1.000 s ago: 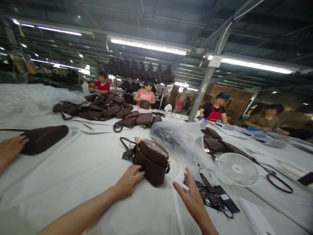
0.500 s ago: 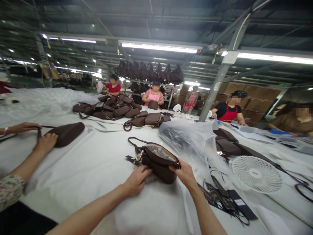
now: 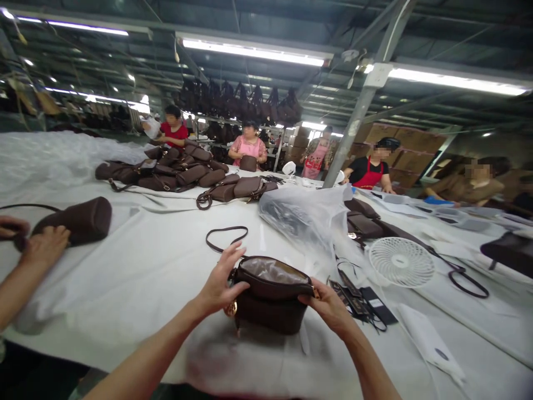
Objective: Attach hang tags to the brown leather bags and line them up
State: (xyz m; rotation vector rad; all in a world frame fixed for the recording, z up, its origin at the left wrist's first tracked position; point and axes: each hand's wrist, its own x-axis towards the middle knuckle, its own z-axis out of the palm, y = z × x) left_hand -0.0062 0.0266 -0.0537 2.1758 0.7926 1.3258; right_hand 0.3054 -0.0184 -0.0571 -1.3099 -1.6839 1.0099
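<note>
A dark brown handbag (image 3: 270,305) stands upright in front of me, its zip top gaping over a pale, crinkled filling. My right hand (image 3: 327,303) grips the right end of its rim, beside the gold zipper pull (image 3: 315,291). At the left end, my left hand (image 3: 220,280) is open, with fingers spread upward and the thumb against the bag's edge. Below that hand hangs a round gold charm (image 3: 230,308). The thin strap (image 3: 227,229) loops behind the bag onto the table.
At left, a co-worker's hands (image 3: 45,244) touch another brown bag (image 3: 89,219). More bags (image 3: 187,175) are heaped farther back. Clear plastic (image 3: 300,216), black tags (image 3: 353,300) and a white fan (image 3: 402,262) lie to the right. A metal post (image 3: 353,122) rises beyond; several people work around the table.
The handbag has turned upright, its opening facing up and its front toward me. My left hand has risen from its lower front to its left end. The view has shifted right and down.
</note>
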